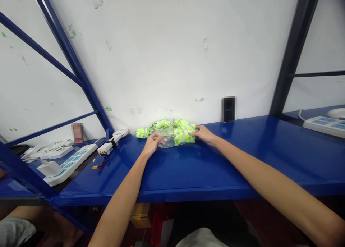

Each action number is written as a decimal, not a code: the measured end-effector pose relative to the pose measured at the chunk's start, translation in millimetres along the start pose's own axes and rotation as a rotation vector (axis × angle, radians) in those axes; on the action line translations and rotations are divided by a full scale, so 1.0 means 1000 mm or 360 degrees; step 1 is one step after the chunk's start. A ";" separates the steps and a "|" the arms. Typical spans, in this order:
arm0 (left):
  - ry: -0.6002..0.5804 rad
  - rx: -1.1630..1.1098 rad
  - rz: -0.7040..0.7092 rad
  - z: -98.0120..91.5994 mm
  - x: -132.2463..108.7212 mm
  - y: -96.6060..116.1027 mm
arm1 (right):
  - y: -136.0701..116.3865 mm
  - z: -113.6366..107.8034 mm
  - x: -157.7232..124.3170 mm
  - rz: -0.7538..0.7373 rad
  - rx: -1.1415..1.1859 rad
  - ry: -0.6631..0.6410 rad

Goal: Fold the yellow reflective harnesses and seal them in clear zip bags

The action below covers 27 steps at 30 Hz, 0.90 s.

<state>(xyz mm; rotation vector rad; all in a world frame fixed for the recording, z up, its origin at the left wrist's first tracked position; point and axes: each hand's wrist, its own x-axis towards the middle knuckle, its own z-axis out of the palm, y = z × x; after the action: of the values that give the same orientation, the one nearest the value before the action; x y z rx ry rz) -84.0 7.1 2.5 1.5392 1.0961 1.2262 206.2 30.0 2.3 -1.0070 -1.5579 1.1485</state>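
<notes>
The left hand [152,143] has its fingers pinched together on the slack end of a clear plastic bag [169,140], while the right hand [205,134] has thumb and fingers clamped on the right end of a neon-yellow bundle [184,135] at that side of it (from here I can't tell whether film lies between). Both rest on the blue bench [175,171], and more neon-yellow fabric [161,124] lies just behind, near the wall [172,53]. To the left I see a small white fan [120,133] and thin wires ending in a yellow connector [95,167]; to the right, a dark box [228,110] stands against the wall. Beyond the blue post [93,99] lies a white power strip [77,161].
</notes>
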 end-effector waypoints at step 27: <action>0.1014 0.1927 0.0277 -0.103 -0.041 0.021 | 0.042 -0.104 0.043 0.0112 -0.0202 0.0873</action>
<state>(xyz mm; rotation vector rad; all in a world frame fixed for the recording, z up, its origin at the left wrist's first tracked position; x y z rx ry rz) -188.6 -27.4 28.8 2.1638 2.4618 1.2465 300.5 102.4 -15.0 -1.3371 -1.1680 0.7356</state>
